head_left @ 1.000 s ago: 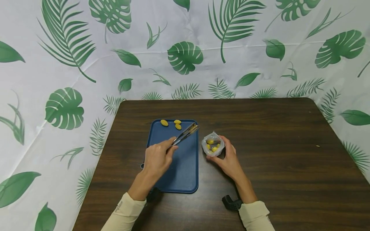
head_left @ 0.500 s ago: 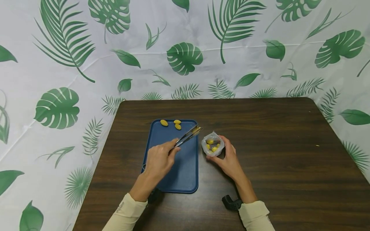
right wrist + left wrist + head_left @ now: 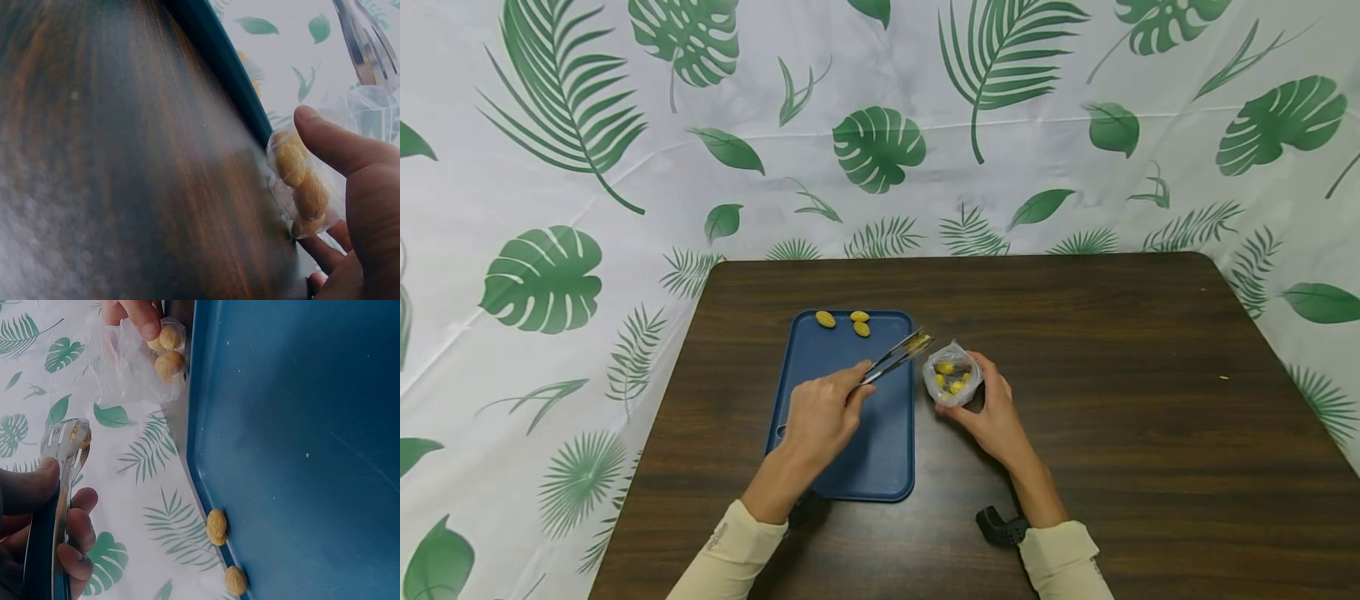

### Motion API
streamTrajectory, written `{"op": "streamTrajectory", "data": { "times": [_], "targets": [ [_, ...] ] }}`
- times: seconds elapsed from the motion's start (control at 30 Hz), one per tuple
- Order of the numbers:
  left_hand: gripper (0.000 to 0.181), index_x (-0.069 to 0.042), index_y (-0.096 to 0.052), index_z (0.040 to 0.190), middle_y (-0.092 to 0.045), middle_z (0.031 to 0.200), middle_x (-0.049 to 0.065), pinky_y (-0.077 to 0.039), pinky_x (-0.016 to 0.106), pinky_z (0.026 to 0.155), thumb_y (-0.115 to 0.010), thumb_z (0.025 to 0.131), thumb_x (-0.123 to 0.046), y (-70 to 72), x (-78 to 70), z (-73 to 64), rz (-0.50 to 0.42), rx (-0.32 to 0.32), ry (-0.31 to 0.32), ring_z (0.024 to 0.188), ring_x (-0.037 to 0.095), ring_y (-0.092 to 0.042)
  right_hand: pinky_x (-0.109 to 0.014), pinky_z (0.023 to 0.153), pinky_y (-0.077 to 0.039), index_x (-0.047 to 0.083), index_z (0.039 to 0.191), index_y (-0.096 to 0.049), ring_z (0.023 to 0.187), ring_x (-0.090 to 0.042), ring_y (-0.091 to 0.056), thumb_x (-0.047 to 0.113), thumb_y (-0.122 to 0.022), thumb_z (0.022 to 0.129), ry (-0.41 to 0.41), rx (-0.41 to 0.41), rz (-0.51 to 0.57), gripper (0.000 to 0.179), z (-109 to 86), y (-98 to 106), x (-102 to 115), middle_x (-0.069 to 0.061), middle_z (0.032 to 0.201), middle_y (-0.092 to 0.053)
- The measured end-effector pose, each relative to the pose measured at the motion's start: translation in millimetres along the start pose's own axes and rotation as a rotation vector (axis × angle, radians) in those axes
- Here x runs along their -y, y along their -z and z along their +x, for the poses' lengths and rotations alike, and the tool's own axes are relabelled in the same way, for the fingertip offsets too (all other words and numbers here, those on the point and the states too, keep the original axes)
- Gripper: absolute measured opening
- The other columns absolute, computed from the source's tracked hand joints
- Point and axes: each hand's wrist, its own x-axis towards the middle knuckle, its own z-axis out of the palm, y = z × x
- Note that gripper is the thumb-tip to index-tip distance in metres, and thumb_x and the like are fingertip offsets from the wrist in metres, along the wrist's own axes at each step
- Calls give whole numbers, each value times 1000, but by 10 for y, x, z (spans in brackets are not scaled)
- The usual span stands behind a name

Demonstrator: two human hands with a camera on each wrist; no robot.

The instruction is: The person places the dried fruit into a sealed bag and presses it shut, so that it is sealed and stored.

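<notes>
Left hand (image 3: pixel 823 408) hides the tongs' (image 3: pixel 891 364) handles and part of the tray's (image 3: pixel 880 442) left rim! Metal masks most of the gripped yellow piece (image 3: pixel 85 439). Lumps (image 3: pixel 957 387) in the bag (image 3: pixel 929 382): too overlapped to count. Left sleeve (image 3: pixel 730 552), right sleeve (image 3: pixel 1063 560), both cut off near. Rightward, a pale speck (image 3: pixel 1223 377), too small to tell!

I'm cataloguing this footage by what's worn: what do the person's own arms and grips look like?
The left sleeve and right sleeve are pale cream, ending short of the wrists, each with small greyish marks. A black curved device sits beside the right sleeve's end; a dark piece shows partly at the left. The left grip and right grip wear no gloves.
</notes>
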Motion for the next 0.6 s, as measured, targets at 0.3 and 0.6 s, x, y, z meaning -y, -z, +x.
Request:
{"op": "streamTrajectory", "data": {
  "times": [0.3,0.6],
  "targets": [
    [30,-7,-77,119,-81,101,7,-56,34,54,-77,93,-22,-19,-32,8,12,20,-19,70,20,-75,-69,114,-22,15,155,-36,143,-46,-35,25,-93,76,5,2,3,97,-1,5,-1,-16,152,-51],
    [30,-8,-77,120,-81,102,7,-54,31,52,-76,94,-22,-31,-72,19,6,26,-32,67,19,-74,-69,114,-23,17,155,-37,144,-47,-34,28,-93,77,-12,9,5,97,5,12,-4,-14,152,-50]
  ]
}}
